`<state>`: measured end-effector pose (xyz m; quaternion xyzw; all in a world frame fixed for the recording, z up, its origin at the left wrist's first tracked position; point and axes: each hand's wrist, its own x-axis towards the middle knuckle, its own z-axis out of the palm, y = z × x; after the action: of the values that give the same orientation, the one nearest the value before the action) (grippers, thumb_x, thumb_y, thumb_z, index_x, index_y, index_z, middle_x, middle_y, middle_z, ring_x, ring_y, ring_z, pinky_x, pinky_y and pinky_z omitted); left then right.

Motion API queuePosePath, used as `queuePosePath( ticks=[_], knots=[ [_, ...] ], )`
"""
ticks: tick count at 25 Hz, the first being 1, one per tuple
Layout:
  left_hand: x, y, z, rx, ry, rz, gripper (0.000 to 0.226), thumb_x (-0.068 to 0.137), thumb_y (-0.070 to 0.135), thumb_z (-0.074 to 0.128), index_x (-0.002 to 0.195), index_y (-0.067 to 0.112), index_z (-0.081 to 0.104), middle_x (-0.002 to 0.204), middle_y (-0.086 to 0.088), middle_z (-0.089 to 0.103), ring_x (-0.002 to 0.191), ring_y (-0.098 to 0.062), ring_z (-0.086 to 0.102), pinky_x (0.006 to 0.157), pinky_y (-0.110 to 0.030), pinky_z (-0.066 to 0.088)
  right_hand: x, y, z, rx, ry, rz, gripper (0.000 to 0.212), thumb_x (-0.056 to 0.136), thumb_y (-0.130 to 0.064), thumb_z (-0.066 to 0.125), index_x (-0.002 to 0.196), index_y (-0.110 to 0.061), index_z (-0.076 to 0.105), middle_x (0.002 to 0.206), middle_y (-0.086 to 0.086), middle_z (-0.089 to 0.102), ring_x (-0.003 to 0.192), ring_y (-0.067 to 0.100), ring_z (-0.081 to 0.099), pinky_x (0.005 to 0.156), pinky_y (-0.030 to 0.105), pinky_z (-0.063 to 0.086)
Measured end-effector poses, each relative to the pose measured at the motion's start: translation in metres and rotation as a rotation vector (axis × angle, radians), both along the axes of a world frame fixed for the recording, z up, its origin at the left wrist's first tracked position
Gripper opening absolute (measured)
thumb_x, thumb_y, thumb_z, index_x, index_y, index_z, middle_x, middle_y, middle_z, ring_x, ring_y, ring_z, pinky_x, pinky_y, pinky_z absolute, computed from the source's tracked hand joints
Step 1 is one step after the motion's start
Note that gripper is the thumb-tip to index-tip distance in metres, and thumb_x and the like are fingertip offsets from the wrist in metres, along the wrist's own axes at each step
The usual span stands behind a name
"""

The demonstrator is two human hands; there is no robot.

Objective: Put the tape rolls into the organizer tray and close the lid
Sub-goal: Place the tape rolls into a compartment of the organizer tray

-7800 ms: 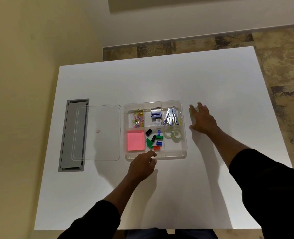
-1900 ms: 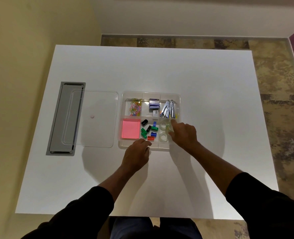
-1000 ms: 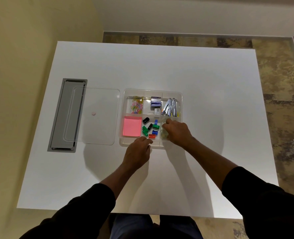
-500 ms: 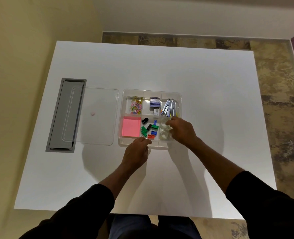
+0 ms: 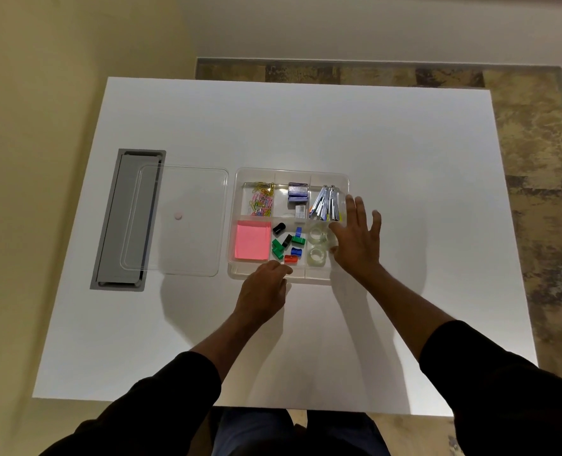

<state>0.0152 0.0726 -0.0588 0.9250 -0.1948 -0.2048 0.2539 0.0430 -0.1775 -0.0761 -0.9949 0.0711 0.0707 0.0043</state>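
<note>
A clear organizer tray (image 5: 292, 174) sits in the middle of the white table. Two clear tape rolls (image 5: 317, 235) (image 5: 317, 256) lie in its near right compartment, one behind the other. My right hand (image 5: 358, 240) hovers flat over the tray's right edge, fingers spread, holding nothing. My left hand (image 5: 264, 287) rests at the tray's near rim, fingers curled loosely on it. The clear lid (image 5: 177, 222) lies flat on the table to the left of the tray, apart from it.
The other compartments hold coloured paper clips (image 5: 261, 202), a staple box (image 5: 297, 192), metal staplers (image 5: 325, 205), a pink note pad (image 5: 252, 240) and small coloured clips (image 5: 288, 245). A grey cable hatch (image 5: 121, 222) lies partly under the lid at the left.
My right hand has let go of the tape rolls, opened flat and drawn to the tray's right edge. My left hand stays at the near rim.
</note>
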Motion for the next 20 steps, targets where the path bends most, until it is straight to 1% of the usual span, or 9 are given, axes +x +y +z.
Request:
queuePosePath(
  ticks=[3,5,7,11,13,17,20],
  knots=[
    [-0.001,0.000,-0.001,-0.008,0.000,0.001,0.032,0.097,0.011,0.070,0.129,0.013,0.071,0.128,-0.008,0.073,0.113,-0.023,0.069,0.092,-0.041,0.063,-0.002,0.000,-0.009,-0.025,-0.030,0.023,0.040,0.076,-0.042,0.089,0.109,-0.030,0.070,0.175,0.018,0.020,0.164,0.038,0.015,0.125,0.065,0.017],
    [-0.001,0.000,-0.001,-0.009,0.003,0.005,0.032,0.097,0.011,0.070,0.129,0.013,0.071,0.128,-0.008,0.073,0.114,-0.023,0.069,0.092,-0.040,0.063,-0.003,-0.002,-0.012,-0.014,-0.028,0.030,0.044,0.075,-0.044,0.089,0.110,-0.029,0.068,0.176,0.017,0.019,0.164,0.037,0.013,0.126,0.065,0.016],
    [-0.001,0.000,-0.002,-0.008,0.001,0.004,0.032,0.097,0.012,0.069,0.129,0.013,0.071,0.128,-0.008,0.073,0.113,-0.023,0.070,0.092,-0.039,0.063,-0.003,-0.002,-0.010,0.010,-0.022,0.049,0.048,0.072,-0.040,0.092,0.113,-0.028,0.068,0.175,0.018,0.019,0.164,0.038,0.013,0.125,0.067,0.016],
    [-0.001,0.000,-0.001,-0.008,-0.001,-0.001,0.032,0.097,0.011,0.069,0.130,0.013,0.071,0.128,-0.009,0.073,0.113,-0.023,0.069,0.092,-0.038,0.062,0.000,0.002,-0.004,0.039,0.014,0.086,0.056,0.069,-0.027,0.095,0.119,-0.029,0.070,0.176,0.020,0.017,0.164,0.040,0.009,0.125,0.069,0.014],
    [-0.001,0.000,-0.001,-0.006,0.000,0.000,0.033,0.097,0.012,0.070,0.130,0.013,0.070,0.129,-0.008,0.073,0.113,-0.023,0.069,0.092,-0.039,0.063,0.001,0.006,-0.003,0.026,0.028,0.083,0.059,0.069,-0.025,0.095,0.122,-0.030,0.071,0.176,0.021,0.015,0.164,0.040,0.008,0.126,0.068,0.014],
    [-0.001,0.000,-0.001,-0.009,0.000,0.003,0.033,0.097,0.012,0.070,0.131,0.014,0.070,0.129,-0.008,0.073,0.113,-0.023,0.070,0.092,-0.038,0.062,0.000,0.008,-0.003,0.061,0.051,0.065,0.063,0.074,-0.032,0.093,0.131,-0.031,0.066,0.176,0.020,0.014,0.164,0.041,0.008,0.126,0.068,0.013],
    [-0.001,0.001,-0.001,-0.015,-0.005,-0.006,0.033,0.097,0.012,0.069,0.130,0.013,0.070,0.128,-0.008,0.073,0.112,-0.023,0.069,0.092,-0.037,0.062,0.000,0.006,-0.004,0.053,0.087,0.069,0.062,0.071,-0.036,0.095,0.126,-0.033,0.068,0.177,0.019,0.011,0.165,0.040,0.006,0.126,0.069,0.012]
  ],
)
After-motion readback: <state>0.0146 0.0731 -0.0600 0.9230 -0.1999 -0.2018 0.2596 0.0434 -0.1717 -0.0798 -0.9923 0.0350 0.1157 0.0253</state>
